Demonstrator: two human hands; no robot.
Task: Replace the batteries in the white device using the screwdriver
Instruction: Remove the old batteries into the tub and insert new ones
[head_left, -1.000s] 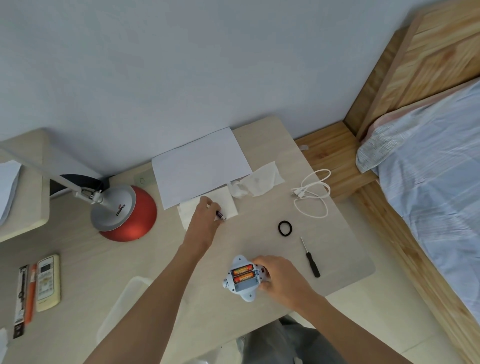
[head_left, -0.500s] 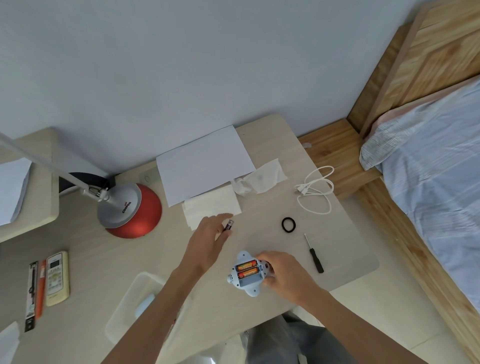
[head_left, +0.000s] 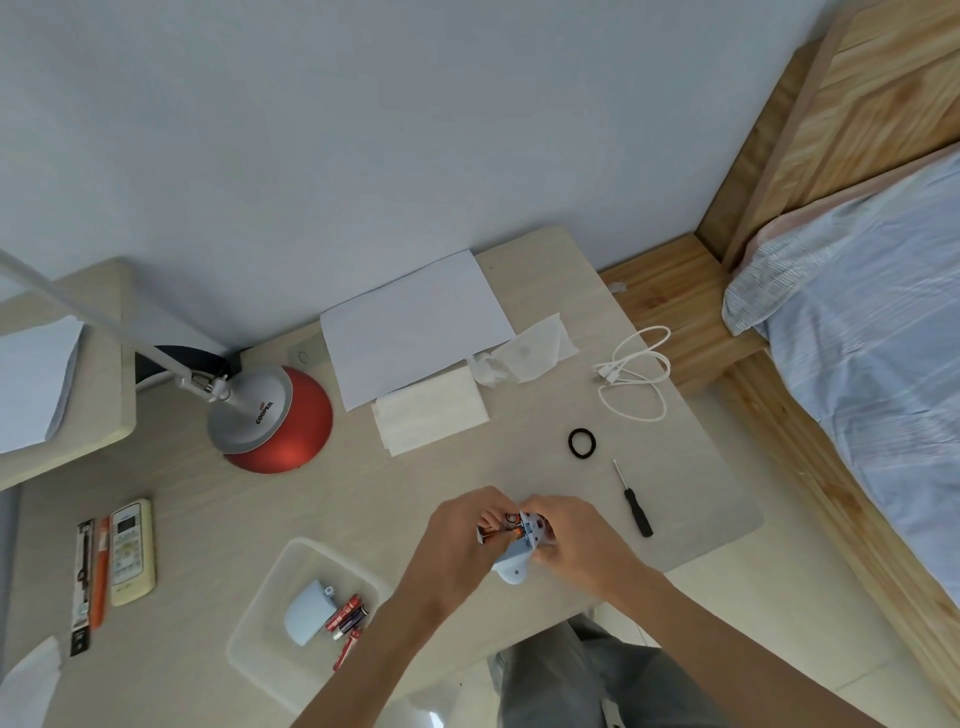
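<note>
The white and pale blue device (head_left: 514, 556) is tilted up just above the desk's front edge. My right hand (head_left: 576, 545) grips its right side. My left hand (head_left: 457, 540) presses a battery (head_left: 493, 532) against the open compartment, where orange batteries show between my fingers. The black-handled screwdriver (head_left: 634, 501) lies on the desk to the right of my hands, untouched. A clear plastic tray (head_left: 260, 623) at the front left holds the pale blue cover (head_left: 306, 613) and several red and dark batteries (head_left: 348, 621).
A red and silver desk lamp (head_left: 270, 421) stands at the back left. White paper (head_left: 415, 327), a tissue (head_left: 431, 413), a plastic bag (head_left: 530, 351), a white cable (head_left: 634, 374) and a black hair band (head_left: 582, 443) lie behind my hands. A remote control (head_left: 132, 551) lies far left.
My left hand has come back from the tissue with a battery and now meets the device. My right hand has lifted and tilted the device. The view has shifted and shows the tray.
</note>
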